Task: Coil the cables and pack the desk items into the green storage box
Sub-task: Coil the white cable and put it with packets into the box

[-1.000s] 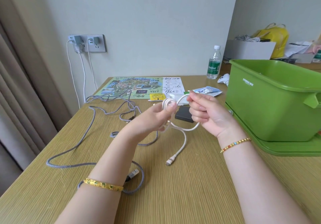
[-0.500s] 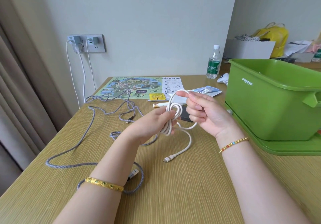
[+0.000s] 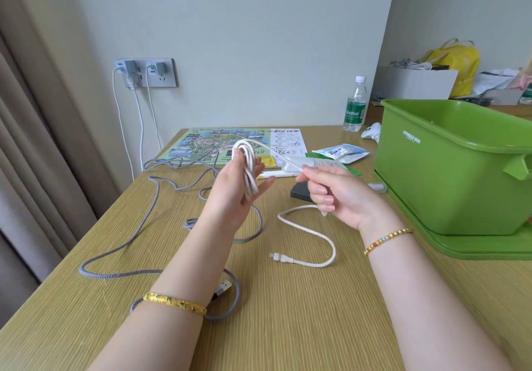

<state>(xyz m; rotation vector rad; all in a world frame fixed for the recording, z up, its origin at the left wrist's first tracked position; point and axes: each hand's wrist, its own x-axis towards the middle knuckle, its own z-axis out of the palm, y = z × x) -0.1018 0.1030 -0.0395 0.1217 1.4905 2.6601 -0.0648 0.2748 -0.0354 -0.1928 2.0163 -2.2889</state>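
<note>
White cable (image 3: 311, 228), one of two, coiled around left hand (image 3: 236, 189); right hand (image 3: 336, 195) at 3 o'clock pinches its strand.

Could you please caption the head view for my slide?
Left hand holds white cable loops; right hand feeds slack.

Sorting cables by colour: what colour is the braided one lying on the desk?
Grey braided cable, clearest in the head view.

This looks like a hotel room or bedroom. A wooden desk (image 3: 288, 313) stands against a plain wall with a socket panel (image 3: 146, 72), heavy curtains (image 3: 37, 140) hang alongside, and a tourist map (image 3: 213, 146), water bottle (image 3: 355, 105) and yellow bag (image 3: 457, 62) lie about.
</note>
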